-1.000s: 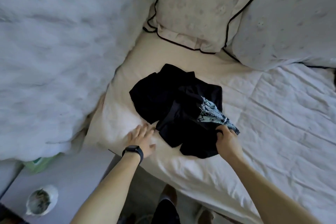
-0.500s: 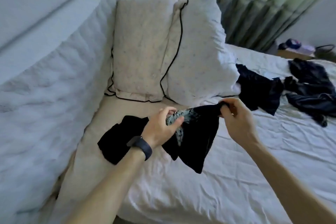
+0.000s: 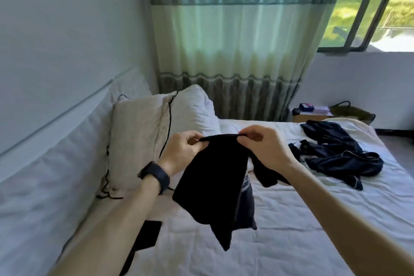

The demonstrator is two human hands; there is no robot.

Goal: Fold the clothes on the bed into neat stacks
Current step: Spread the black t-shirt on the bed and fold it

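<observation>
Black garment (image 3: 215, 184) hangs in the air over the near middle of the bed (image 3: 291, 242), held up by its top edge. I have the left hand (image 3: 182, 152) pinching the left end of that edge between thumb and curled fingers. The right hand (image 3: 264, 148) pinches the right end the same way, and the edge runs taut and nearly level between the two. Below them the cloth drops in loose folds to a point, and a pale printed patch shows on its right side. I cannot tell whether the lowest tip touches the sheet. A dark wristband (image 3: 156, 176) sits on the left wrist.

Just behind the right wrist a second black piece (image 3: 266, 175) lies on the white sheet. Farther right, a heap of dark navy clothes (image 3: 342, 159) sprawls unfolded, well apart from the held garment. At the near left, beside the left forearm, a flat black item (image 3: 149, 234) lies on the sheet, partly hidden by the arm. Two pale pillows (image 3: 143, 141) with black piping lean against the padded white headboard (image 3: 56, 163) on the left. Beyond the bed's far edge hangs a green-and-white curtain (image 3: 235, 51), with a window (image 3: 380, 6) to its right and a woven basket (image 3: 351, 112) by the far right wall.
</observation>
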